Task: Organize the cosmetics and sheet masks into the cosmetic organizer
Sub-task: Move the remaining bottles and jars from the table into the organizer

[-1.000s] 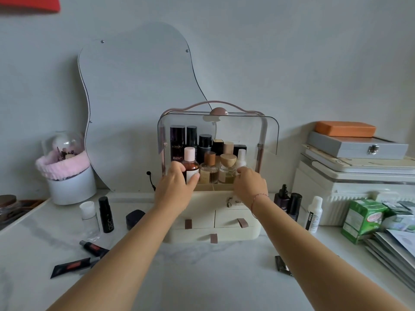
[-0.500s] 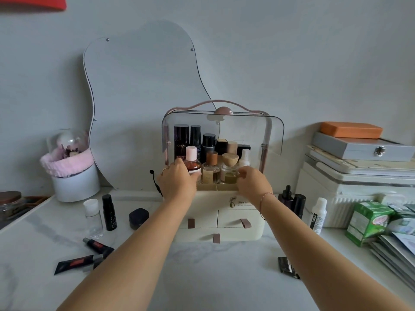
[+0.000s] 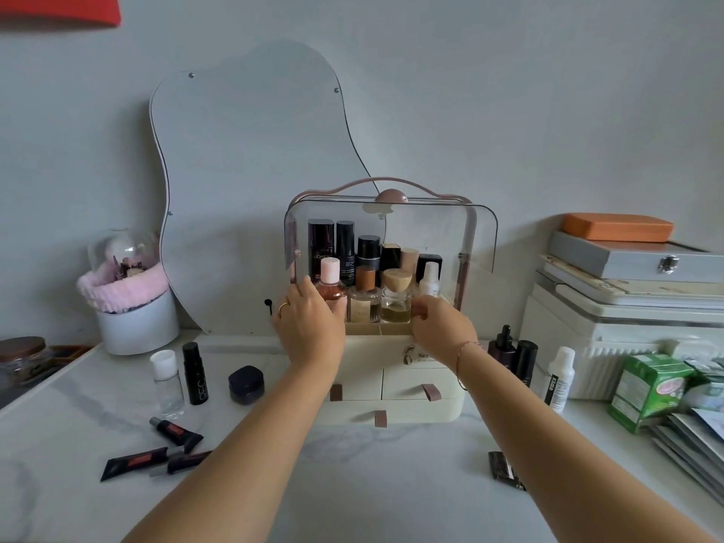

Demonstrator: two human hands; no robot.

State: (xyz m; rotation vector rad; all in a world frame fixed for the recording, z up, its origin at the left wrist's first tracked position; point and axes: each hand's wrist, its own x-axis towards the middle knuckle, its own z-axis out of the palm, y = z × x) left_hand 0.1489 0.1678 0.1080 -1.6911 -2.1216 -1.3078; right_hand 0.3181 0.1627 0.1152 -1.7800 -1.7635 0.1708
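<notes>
The cream cosmetic organizer (image 3: 362, 348) stands at the back of the marble table with its clear lid (image 3: 450, 229) raised. Several bottles fill its top tray. My left hand (image 3: 309, 327) wraps the pink-capped bottle (image 3: 330, 274) at the tray's front left. My right hand (image 3: 442, 331) pinches the base of the round glass bottle (image 3: 396, 293) with a wooden cap. Loose on the left lie a clear bottle (image 3: 167, 382), a black stick (image 3: 194, 372), a dark jar (image 3: 246, 384) and tubes (image 3: 133, 462). Sheet masks (image 3: 689, 436) are stacked at the far right.
Right of the organizer stand a dropper bottle (image 3: 502, 346), a black bottle (image 3: 525, 362) and a white bottle (image 3: 560, 380). A dark sachet (image 3: 503, 470) lies near my right forearm. A mirror (image 3: 250, 170), a white tub (image 3: 133, 327), a green box (image 3: 646, 389) and stacked cases (image 3: 627, 307) line the back.
Both hands stay at the front of the organizer's top tray, with only small finger shifts. My view has drifted slightly, so the scene sits a little further right.
</notes>
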